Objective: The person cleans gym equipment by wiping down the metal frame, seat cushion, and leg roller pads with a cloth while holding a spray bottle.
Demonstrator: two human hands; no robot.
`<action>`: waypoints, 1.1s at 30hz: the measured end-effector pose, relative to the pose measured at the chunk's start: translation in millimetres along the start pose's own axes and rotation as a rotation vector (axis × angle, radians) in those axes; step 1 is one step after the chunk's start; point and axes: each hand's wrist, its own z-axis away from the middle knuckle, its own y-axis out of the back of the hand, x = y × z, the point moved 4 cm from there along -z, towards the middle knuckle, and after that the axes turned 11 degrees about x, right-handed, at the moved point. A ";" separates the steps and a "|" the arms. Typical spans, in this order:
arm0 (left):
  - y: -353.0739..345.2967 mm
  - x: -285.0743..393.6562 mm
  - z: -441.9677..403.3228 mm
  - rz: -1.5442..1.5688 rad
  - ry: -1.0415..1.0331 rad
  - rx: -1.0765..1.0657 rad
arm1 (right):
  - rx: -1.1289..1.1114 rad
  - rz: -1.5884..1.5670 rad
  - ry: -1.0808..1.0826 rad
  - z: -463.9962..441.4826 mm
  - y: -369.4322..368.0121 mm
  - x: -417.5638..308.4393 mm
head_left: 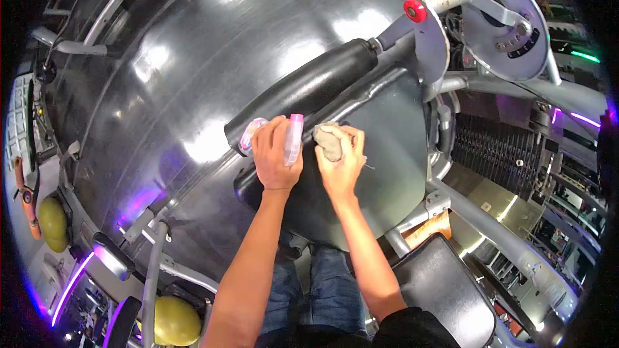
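My left hand (276, 158) is closed around a clear plastic bottle (293, 142) with a pink top. On the other side of its fingers shows a pink and blue patterned piece (251, 134); I cannot tell whether it belongs to the same bottle. A crumpled grey-beige cloth (330, 144) is bunched in my right hand (347, 166), fingers curled over it. Both hands are above a black padded seat (387, 135) of a gym machine, next to a black roller pad (309, 87).
A grey machine frame with a round plate (506, 29) and a red-capped bar end (414, 10) rises at the upper right. Another black pad (445, 287) is at lower right. Yellow balls (174, 322) lie lower left. Dark shiny flooring (193, 45) spreads beyond the seat.
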 end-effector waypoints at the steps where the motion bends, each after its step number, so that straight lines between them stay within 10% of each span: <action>1: -0.3 -1.0 0.3 0.017 0.001 0.006 | 0.014 0.009 -0.017 7.5 0.1 -2.2; 11: 29.7 -20.7 -14.4 0.491 0.414 -0.084 | -0.306 0.151 0.278 50.5 16.1 -4.9; 21: 116.8 -48.2 54.5 0.245 0.341 0.108 | 0.145 0.174 0.063 32.6 -3.5 -13.9; 28: 140.1 -56.4 127.6 0.251 0.592 0.094 | -0.519 0.097 0.386 113.4 -7.8 -33.7; 33: 138.3 -51.0 169.3 0.151 0.620 0.063 | -0.320 0.172 0.324 73.2 -17.2 -37.9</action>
